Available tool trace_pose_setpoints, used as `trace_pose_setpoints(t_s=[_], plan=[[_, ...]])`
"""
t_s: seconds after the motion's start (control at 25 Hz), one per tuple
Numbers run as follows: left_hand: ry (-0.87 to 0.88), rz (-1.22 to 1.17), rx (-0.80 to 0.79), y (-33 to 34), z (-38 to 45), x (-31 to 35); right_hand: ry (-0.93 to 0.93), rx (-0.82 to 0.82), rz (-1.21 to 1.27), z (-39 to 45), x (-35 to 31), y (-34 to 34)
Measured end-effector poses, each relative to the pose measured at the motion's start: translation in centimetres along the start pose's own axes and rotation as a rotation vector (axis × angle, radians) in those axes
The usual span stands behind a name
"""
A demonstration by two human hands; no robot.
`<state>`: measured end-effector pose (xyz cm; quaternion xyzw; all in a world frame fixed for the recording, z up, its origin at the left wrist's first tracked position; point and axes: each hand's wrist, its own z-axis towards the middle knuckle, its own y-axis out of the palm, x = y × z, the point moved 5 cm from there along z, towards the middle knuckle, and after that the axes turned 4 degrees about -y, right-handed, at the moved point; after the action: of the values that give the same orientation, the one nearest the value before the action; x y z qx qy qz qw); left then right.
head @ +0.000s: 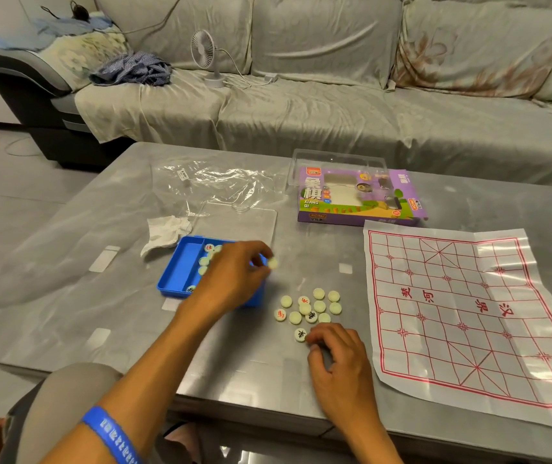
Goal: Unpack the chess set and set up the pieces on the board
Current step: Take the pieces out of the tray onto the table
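— Left hand (234, 272) over the blue tray (181, 272), pinching one pale piece (272, 262) between thumb and fingertips, just past the tray's right edge. Right hand (338, 356) down on the table (67, 262), fingers curled beside the black-marked piece (300, 335); hard to tell whether anything sits under them.

— And the rest of the set?

— Scattered in a loose cluster of pieces (311, 306) between tray and board sheet (462, 313). A few more left in the tray. None on the sheet yet.

— Likely trouble?

— Several kinds. Smooth, glossy tabletop, round flat discs: a dropped piece probably rolls or skids, maybe off the near edge. Light pinch on the held one, so a slip in transit seems possible.

— Anything with the sheet?

— Thin plastic, creased, corners lifted. Could slide or buckle under a nudging wrist, shifting whatever stands on it later. Also many discs lying blank side up: easy to misplace by colour or rank without flipping first.

— The tray?

— Hand above it; a careless sweep might tip it and spill the remainder.
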<state>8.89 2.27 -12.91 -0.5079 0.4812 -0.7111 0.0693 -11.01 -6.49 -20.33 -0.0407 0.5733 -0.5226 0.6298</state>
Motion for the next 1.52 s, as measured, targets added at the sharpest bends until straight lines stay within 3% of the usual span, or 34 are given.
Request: trace_pose_setpoints(t_s=[0.12,0.28,0.4,0.48,0.52,0.68,0.76,0.88,1.32,1.52], plan=[[0.164,0.083,-0.134,4.2,-2.0,2.8,-0.004,-0.010,-0.019,0.0,-0.1,-0.1],[0.216,0.196,-0.171,6.3,-2.0,2.9,-0.005,-0.004,-0.015,0.0,-0.1,0.0],[0.190,0.141,-0.010,3.6,-1.4,2.9,0.009,-0.008,-0.003,-0.1,0.2,0.1],[0.080,0.180,0.131,0.1,-0.2,1.1,0.020,-0.016,0.009,-0.1,0.3,0.2],[-0.001,0.245,0.108,-1.2,0.5,-0.4,0.017,-0.018,0.008,-0.1,0.3,0.3],[-0.261,0.501,-0.446,-1.8,0.6,-5.2,0.013,-0.012,0.011,-0.2,0.4,0.3],[-0.238,0.533,-0.499,-1.5,0.8,-5.4,0.014,-0.012,0.017,-0.2,0.3,0.2],[-0.221,0.428,-0.459,-1.3,1.4,-5.2,0.013,-0.014,0.012,-0.1,0.3,0.2],[-0.192,0.425,-0.162,-0.3,2.6,-4.8,0.007,-0.010,0.004,-0.1,0.2,0.2],[-0.236,0.399,-0.135,-0.4,2.7,-5.2,-0.006,-0.005,0.006,-0.1,0.1,0.1]])
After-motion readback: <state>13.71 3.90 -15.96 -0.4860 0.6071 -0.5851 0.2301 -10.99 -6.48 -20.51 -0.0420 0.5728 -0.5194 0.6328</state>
